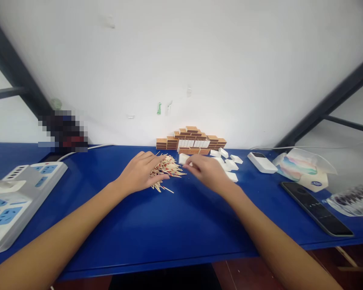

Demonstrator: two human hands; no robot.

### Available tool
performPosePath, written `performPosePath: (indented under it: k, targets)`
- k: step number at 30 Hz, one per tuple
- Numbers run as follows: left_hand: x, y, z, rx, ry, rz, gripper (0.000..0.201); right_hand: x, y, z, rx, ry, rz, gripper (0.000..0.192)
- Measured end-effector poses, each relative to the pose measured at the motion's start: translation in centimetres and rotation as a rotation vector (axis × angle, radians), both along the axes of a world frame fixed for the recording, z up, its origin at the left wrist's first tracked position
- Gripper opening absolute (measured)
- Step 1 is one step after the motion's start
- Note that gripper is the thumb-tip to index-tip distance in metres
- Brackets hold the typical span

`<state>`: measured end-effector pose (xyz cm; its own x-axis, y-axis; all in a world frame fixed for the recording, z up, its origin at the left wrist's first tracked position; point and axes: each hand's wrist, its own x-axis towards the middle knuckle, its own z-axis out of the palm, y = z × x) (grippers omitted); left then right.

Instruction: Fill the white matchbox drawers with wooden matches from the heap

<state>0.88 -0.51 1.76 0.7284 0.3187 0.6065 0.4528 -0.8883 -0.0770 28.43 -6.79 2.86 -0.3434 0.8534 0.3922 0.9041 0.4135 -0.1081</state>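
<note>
Head camera is looking down at a blue tabletop (169, 225), where the left hand (139, 171) is lying palm down with fingers spread loosely, resting on a heap of pale wooden matchsticks with red tips (167, 171) near the table's middle. The right hand (208, 171) is hovering just beside the heap, its fingers pinching together; what they are gripping cannot be told. Small white open trays (230, 163) are lying scattered behind that hand, and a stack of brown matchbox sleeves (191, 140) is standing against the wall.
</note>
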Motion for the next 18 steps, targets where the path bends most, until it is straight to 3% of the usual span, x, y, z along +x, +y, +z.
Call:
performPosePath:
  k: [2,4,7,10,15,18]
  targets:
    - [0.2,-0.2,-0.1,-0.015,0.005,-0.020,0.061,-2.1,0.0,-0.4,0.051,-0.075,0.132,0.023]
    - [0.3,-0.2,-0.3,-0.014,0.010,-0.032,0.051,-3.5,0.2,-0.5,0.095,-0.167,0.192,0.023]
    - [0.2,0.3,-0.3,-0.049,-0.038,-0.014,0.037,-4.5,1.1,0.1,0.141,-0.279,0.223,0.019]
    - [-0.2,1.0,-0.3,-0.138,-0.118,0.002,0.037,-5.0,2.0,0.5,0.157,-0.315,0.237,0.018]
    - [-0.9,2.0,-0.2,-0.265,-0.187,-0.003,0.035,-5.5,1.5,-0.1,0.135,-0.081,0.192,0.023]
    - [-1.3,2.5,-0.2,-0.255,-0.191,0.041,0.032,-4.9,0.1,-0.2,-0.075,0.115,0.227,0.021]
